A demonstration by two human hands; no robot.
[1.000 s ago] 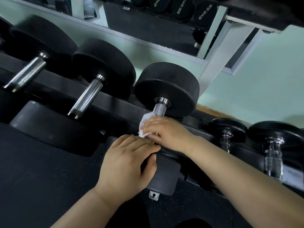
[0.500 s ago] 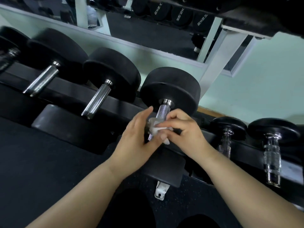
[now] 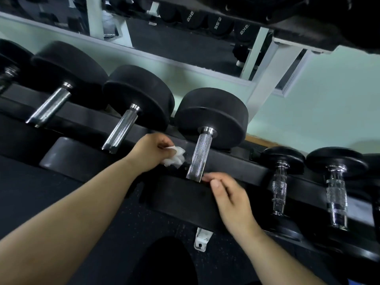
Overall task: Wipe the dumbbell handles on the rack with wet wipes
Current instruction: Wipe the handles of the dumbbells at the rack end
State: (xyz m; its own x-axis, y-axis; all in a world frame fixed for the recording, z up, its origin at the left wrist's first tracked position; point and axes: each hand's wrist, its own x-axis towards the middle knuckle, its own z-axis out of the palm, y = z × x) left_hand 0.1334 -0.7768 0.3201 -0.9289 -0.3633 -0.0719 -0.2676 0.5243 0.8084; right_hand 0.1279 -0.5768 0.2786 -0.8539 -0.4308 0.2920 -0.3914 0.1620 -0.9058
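Bare forearms (image 3: 86, 208), black trousers (image 3: 164, 264)

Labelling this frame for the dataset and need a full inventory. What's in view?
large dumbbells: four, black heads and steel handles, along the rack; leftmost is cut off by the frame
small dumbbells: two, black heads and steel handles, lower right
rack: one, black, running across the frame
wet wipe: one, white, crumpled, left of the central handle
mirror: one, above the rack, reflecting more dumbbells
wall: pale green, right
floor: black, speckled, below the rack
bracket: one, white, bottom centre under the rack
left hand: holds the wet wipe
right hand: holds nothing, fingers loosely curled, by the central handle's lower end
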